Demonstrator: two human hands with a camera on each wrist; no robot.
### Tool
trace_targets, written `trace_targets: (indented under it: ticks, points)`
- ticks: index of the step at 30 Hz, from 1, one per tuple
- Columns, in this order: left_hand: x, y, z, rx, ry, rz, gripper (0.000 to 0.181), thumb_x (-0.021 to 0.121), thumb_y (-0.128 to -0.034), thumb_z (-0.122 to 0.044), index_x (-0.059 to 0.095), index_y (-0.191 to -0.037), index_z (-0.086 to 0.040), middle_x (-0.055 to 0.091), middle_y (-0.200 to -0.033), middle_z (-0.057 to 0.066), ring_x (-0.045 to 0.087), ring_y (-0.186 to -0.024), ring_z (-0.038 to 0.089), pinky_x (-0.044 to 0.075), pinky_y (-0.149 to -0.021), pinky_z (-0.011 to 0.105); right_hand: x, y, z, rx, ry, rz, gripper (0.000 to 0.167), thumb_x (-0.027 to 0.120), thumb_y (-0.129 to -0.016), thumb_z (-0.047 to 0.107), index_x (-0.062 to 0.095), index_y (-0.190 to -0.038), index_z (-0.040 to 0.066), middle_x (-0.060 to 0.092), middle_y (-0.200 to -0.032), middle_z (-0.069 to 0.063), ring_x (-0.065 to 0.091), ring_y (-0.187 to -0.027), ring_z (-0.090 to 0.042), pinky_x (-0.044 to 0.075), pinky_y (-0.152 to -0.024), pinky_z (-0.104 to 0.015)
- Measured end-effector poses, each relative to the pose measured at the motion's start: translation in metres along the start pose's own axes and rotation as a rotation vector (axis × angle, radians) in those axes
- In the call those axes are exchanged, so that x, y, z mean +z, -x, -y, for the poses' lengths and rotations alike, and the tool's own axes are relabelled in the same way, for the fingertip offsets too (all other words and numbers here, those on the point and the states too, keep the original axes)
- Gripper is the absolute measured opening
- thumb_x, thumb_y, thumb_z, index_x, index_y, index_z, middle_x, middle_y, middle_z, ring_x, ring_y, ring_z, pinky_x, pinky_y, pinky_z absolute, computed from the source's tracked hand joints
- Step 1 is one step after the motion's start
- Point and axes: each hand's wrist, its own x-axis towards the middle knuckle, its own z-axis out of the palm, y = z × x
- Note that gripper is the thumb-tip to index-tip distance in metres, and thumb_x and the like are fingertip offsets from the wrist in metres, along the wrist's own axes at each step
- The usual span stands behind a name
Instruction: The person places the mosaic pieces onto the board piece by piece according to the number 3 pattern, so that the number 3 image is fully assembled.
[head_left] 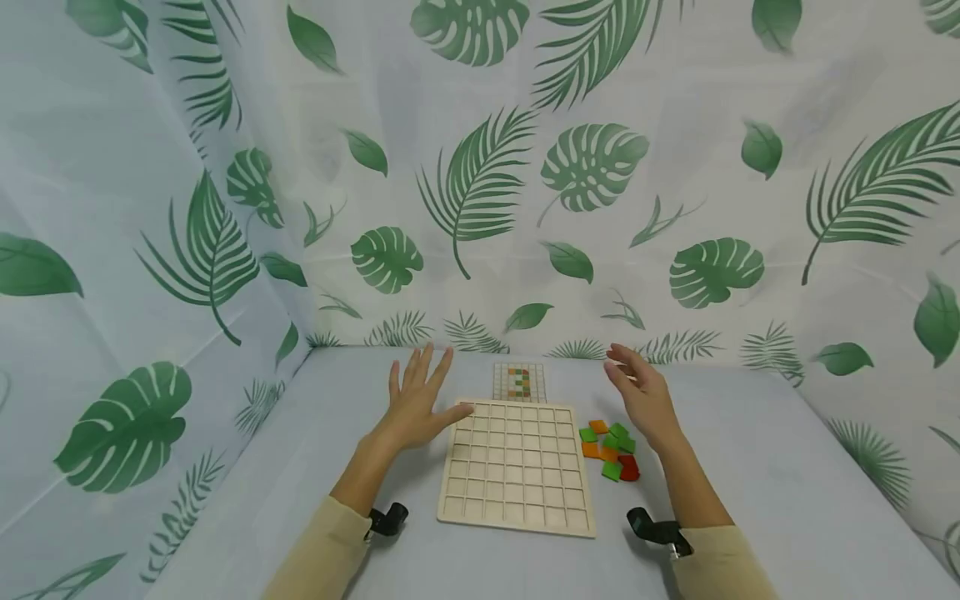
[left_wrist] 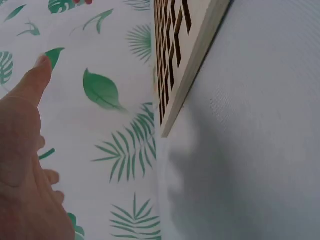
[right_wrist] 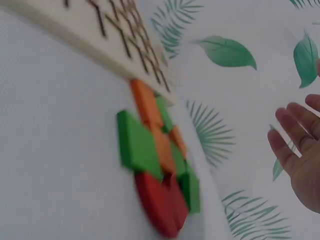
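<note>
Wooden grid board (head_left: 517, 465) lies on a pale tabletop (head_left: 757, 458); leaf-print curtain (head_left: 660, 183) behind; hands (head_left: 414, 412) (head_left: 647, 402) raised, left spread, right loosely bent.

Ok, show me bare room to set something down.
Free: tabletop between the right hand and leaf-print curtain, plus the strip nearest the person below the wooden grid board. Crowded: just right of it, where colored pieces cluster.

No lettering, label, brand or number can be read; the small card (head_left: 520, 382) bears a printed grid with coloured squares.
</note>
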Motion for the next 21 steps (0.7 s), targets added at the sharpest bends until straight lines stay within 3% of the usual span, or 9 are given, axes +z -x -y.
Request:
trace_targets:
  ticks: [3,5,11,16,21]
  points:
    - [-0.003,0.008,0.004,0.007,0.030,0.033,0.103,0.059,-0.0954,-0.069,0.001,-0.169,-0.027,0.001,-0.177,0.009,-0.004,-0.164,0.033,-0.011,-0.126,0.065,-0.004,0.006,-0.008,0.050,-0.112,-0.013,0.055,0.053,-0.109,0.041,0.050,-0.154,0.011,0.060,-0.146,-0.018,0.063,-0.114,-0.008,0.052,-0.093,-0.011]
    - [-0.004,0.013,0.008,0.007,0.061,0.069,0.105,0.065,-0.0940,-0.066,0.004,-0.169,-0.024,0.008,-0.176,0.010,0.004,-0.163,0.034,-0.007,-0.128,0.064,-0.006,0.009,-0.014,0.096,-0.152,-0.016,0.056,0.053,-0.109,0.042,0.051,-0.153,0.009,0.059,-0.146,-0.021,0.064,-0.110,-0.003,0.053,-0.089,-0.009]
    - [-0.001,0.026,0.017,-0.010,0.138,0.294,0.119,0.079,-0.0831,-0.065,0.007,-0.169,-0.024,0.010,-0.175,0.015,0.013,-0.162,0.037,0.016,-0.128,0.065,-0.010,0.020,-0.027,0.221,-0.080,0.019,0.057,0.056,-0.106,0.047,0.055,-0.150,0.010,0.059,-0.147,-0.018,0.060,-0.118,-0.018,0.048,-0.091,-0.010]
    - [0.007,0.030,0.018,-0.023,0.172,0.404,0.126,0.082,-0.0788,-0.065,0.006,-0.169,-0.023,0.007,-0.175,0.019,0.010,-0.162,0.037,0.020,-0.128,0.061,-0.008,0.025,-0.039,0.252,-0.007,0.072,0.059,0.059,-0.105,0.048,0.056,-0.150,0.010,0.061,-0.144,-0.017,0.056,-0.125,-0.029,0.046,-0.104,-0.030]
    - [0.013,0.033,0.018,-0.026,0.169,0.429,0.129,0.083,-0.0766,-0.066,0.005,-0.169,-0.023,0.008,-0.175,0.020,0.012,-0.162,0.037,0.021,-0.129,0.057,-0.004,0.031,-0.046,0.235,0.044,0.131,0.052,0.058,-0.107,0.038,0.054,-0.151,0.010,0.057,-0.148,-0.020,0.056,-0.130,-0.040,0.046,-0.113,-0.056]
